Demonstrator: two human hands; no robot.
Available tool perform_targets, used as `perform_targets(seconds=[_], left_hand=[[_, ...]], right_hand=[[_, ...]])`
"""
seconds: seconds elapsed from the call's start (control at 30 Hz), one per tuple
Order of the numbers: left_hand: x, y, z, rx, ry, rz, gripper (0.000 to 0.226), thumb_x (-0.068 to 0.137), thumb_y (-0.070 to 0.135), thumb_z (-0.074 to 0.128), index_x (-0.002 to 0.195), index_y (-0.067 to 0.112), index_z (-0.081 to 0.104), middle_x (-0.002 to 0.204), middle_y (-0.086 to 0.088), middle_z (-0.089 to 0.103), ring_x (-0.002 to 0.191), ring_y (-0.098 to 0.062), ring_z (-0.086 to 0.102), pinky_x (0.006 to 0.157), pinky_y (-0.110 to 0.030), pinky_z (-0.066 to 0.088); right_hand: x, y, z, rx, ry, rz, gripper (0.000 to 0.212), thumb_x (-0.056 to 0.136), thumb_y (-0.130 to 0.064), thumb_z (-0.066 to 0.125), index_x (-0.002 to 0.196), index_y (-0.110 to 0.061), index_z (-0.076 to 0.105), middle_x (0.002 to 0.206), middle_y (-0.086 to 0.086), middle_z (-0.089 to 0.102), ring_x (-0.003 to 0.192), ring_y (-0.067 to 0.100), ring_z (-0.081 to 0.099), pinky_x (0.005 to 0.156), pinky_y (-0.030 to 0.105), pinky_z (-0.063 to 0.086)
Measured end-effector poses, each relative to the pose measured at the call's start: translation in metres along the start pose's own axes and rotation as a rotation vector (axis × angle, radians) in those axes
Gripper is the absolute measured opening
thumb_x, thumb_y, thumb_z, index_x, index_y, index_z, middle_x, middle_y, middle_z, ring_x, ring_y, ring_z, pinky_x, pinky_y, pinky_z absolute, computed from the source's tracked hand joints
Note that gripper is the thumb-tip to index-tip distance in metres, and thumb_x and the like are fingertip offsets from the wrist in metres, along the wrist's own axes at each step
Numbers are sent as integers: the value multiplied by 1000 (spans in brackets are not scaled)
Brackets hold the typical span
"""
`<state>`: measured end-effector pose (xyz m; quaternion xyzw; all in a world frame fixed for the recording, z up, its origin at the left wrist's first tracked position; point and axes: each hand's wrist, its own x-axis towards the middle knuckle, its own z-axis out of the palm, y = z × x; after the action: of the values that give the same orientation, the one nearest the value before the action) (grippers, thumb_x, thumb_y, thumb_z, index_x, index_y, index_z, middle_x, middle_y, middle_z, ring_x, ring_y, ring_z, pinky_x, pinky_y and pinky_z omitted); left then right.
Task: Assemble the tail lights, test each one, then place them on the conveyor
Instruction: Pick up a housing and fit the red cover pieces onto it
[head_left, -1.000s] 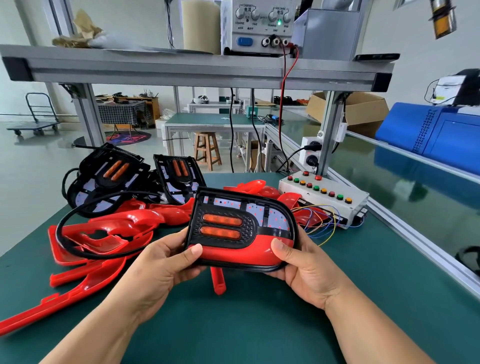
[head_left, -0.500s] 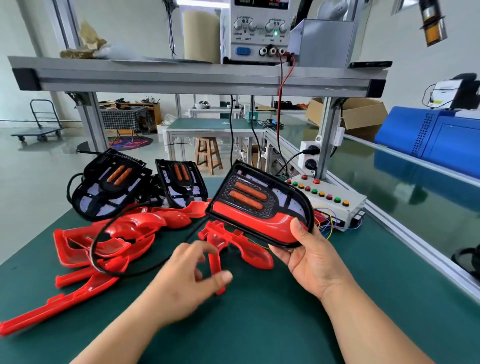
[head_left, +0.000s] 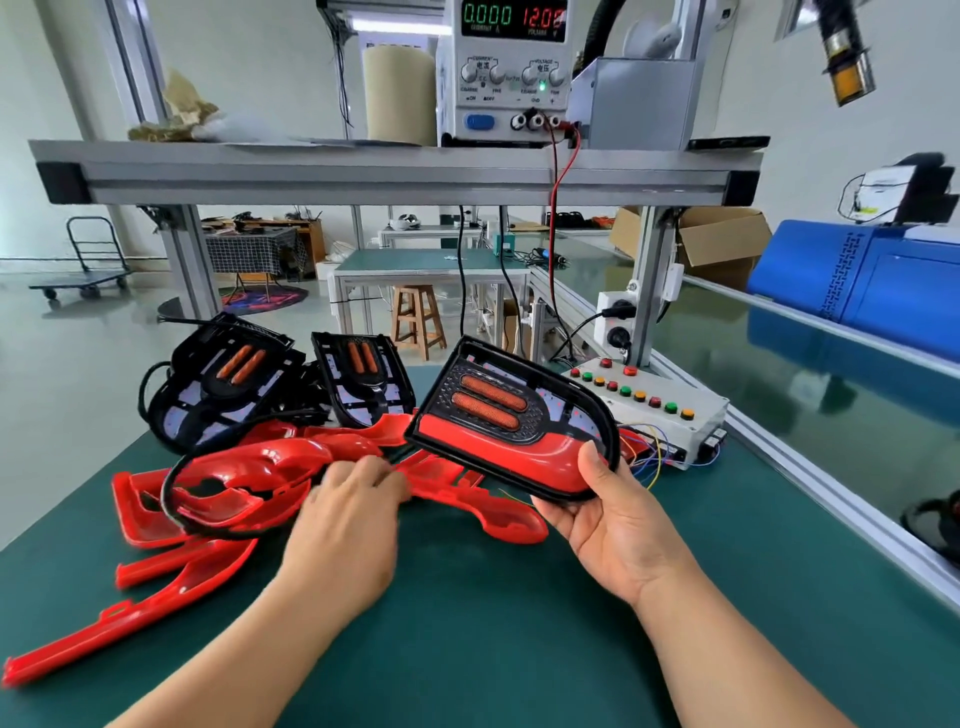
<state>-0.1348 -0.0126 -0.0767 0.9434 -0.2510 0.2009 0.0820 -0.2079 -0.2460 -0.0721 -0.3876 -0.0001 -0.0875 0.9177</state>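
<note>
Right grip (head_left: 608, 525) clasps assembled tail light (head_left: 498, 415) by lower corner. Left grip (head_left: 348, 525), blurred, at black cable (head_left: 171, 483): hold uncertain. Testing stage, I judge; next, find the cable's plug.

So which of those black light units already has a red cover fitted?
The tail light in the right hand: a red lens runs along its lower edge. The two units propped behind the red parts are bare black.

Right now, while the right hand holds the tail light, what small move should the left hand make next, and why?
Probably the left hand should grasp the black cable near its fingers. The right hand alone holds the tail light, and the button box stands just behind it for testing.
</note>
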Motion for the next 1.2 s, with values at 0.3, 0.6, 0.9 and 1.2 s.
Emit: perform_targets(seconds=[0.3,0.6,0.9,1.2], left_hand=[[39,26,22,-71,-251,294,40,95,44,50,134,45,42,132,17,46,130,-11,38,104,-33,25],[4,-34,-33,-159,-324,270,43,94,63,29,137,57,24,116,25,59,99,0,60,82,-20,46],[2,-71,-92,-393,-106,309,64,78,79,44,137,68,22,101,18,55,82,-5,56,70,-12,43],[39,-67,-89,-315,24,164,58,75,66,53,128,70,31,95,28,63,89,7,59,75,-19,43]], right_hand=[[-3,-3,-2,-7,-10,4,48,78,-27,64,123,-15,53,103,11,73,86,22,73,66,33,60],[-1,-4,0,24,21,-47,38,77,-24,65,114,-19,57,97,6,75,79,18,72,63,30,60],[-1,0,0,-76,-23,4,44,75,-22,66,118,-20,56,103,7,74,84,21,72,66,32,60],[-9,5,2,-304,-123,133,47,74,-22,70,119,-19,58,102,10,72,82,23,70,62,32,59]])
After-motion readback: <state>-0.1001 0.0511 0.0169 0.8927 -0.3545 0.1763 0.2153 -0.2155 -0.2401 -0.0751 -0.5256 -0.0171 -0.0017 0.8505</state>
